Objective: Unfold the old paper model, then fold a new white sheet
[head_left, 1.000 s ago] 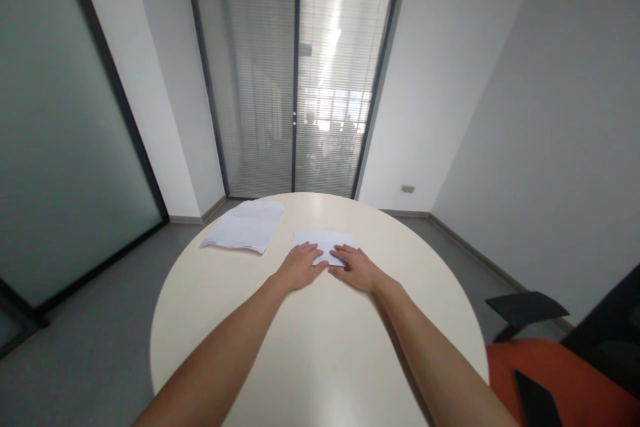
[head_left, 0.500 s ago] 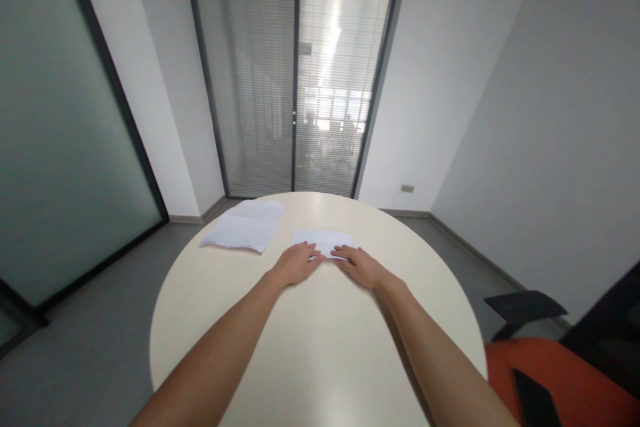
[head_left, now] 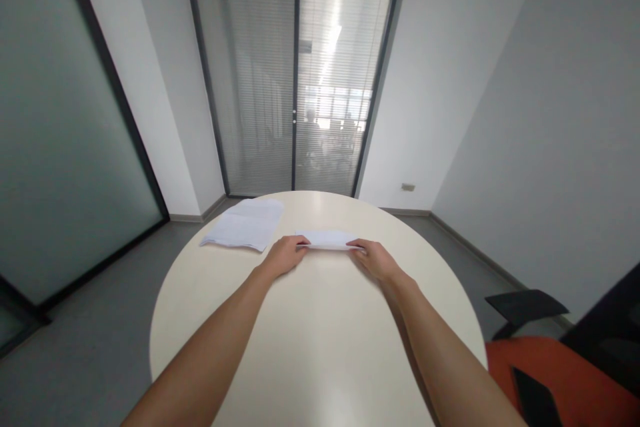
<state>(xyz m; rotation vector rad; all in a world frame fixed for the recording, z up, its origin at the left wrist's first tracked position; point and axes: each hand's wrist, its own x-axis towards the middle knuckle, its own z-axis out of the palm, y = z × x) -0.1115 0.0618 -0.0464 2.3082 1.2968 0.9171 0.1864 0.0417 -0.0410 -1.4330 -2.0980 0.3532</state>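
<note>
Seeing left hand [head_left: 286,255] and right hand [head_left: 377,259] pinch opposite ends of the folded paper [head_left: 328,240], right of the loose sheets [head_left: 247,222] — I'd call it light, bendy, easily creased — best held by its corners.

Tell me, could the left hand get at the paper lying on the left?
Probably yes: nothing lies between the left hand and the left paper, though that hand holds the smaller paper.

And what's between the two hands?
In the head view, a strip of white paper lies between the left hand and right hand, gripped at each end.
</note>
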